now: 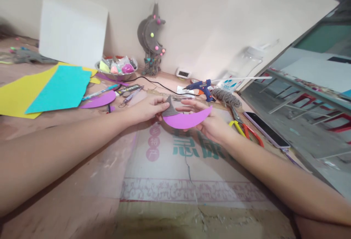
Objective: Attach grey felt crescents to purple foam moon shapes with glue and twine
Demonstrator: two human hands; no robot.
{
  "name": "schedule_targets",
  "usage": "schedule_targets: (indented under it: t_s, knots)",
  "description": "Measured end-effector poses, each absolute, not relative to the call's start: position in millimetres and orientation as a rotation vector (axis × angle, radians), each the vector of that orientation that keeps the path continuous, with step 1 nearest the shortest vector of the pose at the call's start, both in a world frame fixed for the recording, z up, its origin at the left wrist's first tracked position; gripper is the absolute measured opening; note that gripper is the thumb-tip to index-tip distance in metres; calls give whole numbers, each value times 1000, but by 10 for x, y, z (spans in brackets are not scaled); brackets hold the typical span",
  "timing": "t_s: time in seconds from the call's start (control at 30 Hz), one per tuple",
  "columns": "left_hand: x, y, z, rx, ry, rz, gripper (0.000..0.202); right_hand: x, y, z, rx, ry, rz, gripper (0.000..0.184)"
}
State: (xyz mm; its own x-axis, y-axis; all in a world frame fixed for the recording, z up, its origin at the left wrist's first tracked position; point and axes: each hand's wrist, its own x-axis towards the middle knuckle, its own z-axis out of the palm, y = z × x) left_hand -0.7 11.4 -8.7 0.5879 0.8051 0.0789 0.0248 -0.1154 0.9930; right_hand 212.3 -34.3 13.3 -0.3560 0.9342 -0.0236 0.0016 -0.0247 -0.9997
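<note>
My left hand (146,109) pinches a small grey horn-shaped cardboard piece (169,109) against the left tip of a purple crescent of foam sheet (188,120). My right hand (210,122) lies under the crescent, palm up with fingers curled round its right half. Both hands are held just above a flattened cardboard sheet (175,173) with green and red print.
A blue glue gun (201,86), a coil of grey twine (226,98), yellow-and-red handled pliers (246,129) and a phone (265,129) lie at right. Yellow (16,98) and teal (61,89) sheets, another purple crescent (100,101), pens and a metal bowl (116,70) sit left. A grey moon ornament (152,36) leans on the wall.
</note>
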Motion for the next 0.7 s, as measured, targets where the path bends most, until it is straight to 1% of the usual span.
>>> schedule_targets:
  t_s: [0.17,0.27,0.4,0.57,0.63,0.7]
  knots:
    - [-11,111,-62,1705,747,721,21,2138,-310,-20,-1016,-1540,1428,36]
    - [-11,101,-57,1738,730,706,22,2133,-303,-44,-1112,-1594,1351,33]
    - [-7,95,-73,1792,703,692,22,2075,-333,-17,-1201,-1596,1339,29]
    - [21,59,-115,1874,681,717,24,2050,-283,-6,-1310,-1685,1210,34]
    - [37,13,-109,1890,727,734,30,2056,-247,-4,-1338,-1726,1215,36]
    - [50,-45,-86,1892,790,748,44,2060,-224,8,-1352,-1750,1246,34]
